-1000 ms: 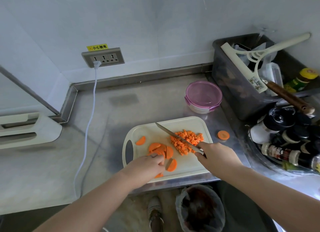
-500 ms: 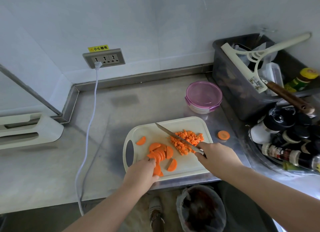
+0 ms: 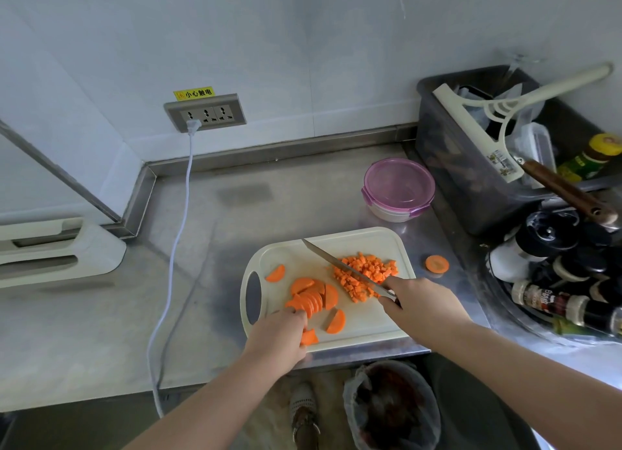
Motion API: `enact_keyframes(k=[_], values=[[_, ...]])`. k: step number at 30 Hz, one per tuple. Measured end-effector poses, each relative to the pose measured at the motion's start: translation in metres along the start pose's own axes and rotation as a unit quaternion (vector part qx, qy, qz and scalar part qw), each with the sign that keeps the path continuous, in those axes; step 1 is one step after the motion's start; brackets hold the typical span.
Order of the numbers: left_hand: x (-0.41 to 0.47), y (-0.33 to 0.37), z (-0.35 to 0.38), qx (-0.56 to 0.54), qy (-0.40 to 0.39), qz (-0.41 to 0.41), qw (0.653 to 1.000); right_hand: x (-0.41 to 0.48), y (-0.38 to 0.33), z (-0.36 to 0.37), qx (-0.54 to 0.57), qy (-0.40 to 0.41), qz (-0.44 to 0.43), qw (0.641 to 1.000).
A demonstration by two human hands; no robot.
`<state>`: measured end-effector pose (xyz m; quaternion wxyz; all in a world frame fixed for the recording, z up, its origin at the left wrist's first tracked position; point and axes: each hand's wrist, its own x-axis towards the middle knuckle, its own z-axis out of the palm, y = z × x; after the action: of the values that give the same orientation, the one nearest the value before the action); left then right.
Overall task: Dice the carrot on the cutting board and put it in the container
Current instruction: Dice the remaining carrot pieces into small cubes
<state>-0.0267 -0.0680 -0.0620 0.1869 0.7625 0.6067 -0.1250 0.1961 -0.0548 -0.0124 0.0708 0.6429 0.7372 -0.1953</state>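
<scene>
A white cutting board (image 3: 367, 328) lies on the steel counter. On it sits a heap of diced carrot (image 3: 365, 273) at the right and a fanned stack of half-round carrot slices (image 3: 311, 296) in the middle. My left hand (image 3: 277, 338) is at the near end of that stack, fingers curled on the slices. My right hand (image 3: 420, 306) grips a knife (image 3: 340, 266) whose blade lies across the diced heap, tip pointing far left. A round container with a pink lid (image 3: 399, 189) stands behind the board.
Loose half slices lie on the board (image 3: 276, 273), (image 3: 336, 321), and a round carrot end (image 3: 437, 264) on the counter at right. A grey bin of utensils (image 3: 471, 180) and seasoning bottles (image 3: 555, 281) crowd the right. A white cord (image 3: 175, 247) hangs left. A bagged waste bin (image 3: 393, 406) stands below.
My left hand drew back toward the board's near edge, uncovering the slice stack, then settled at its near end. The knife and my right hand have barely moved.
</scene>
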Motion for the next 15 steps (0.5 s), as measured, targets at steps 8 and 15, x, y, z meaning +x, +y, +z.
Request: enact_keyframes(k=[8, 15], values=[[0.002, -0.001, 0.001, -0.105, 0.008, -0.025, 0.994, -0.003, 0.001, 0.002, 0.011, 0.009, 0.007, 1.0], [0.027, 0.017, -0.001, -0.371, -0.02, -0.089, 0.924, -0.007, 0.007, 0.001, 0.027, 0.01, 0.018, 0.999]])
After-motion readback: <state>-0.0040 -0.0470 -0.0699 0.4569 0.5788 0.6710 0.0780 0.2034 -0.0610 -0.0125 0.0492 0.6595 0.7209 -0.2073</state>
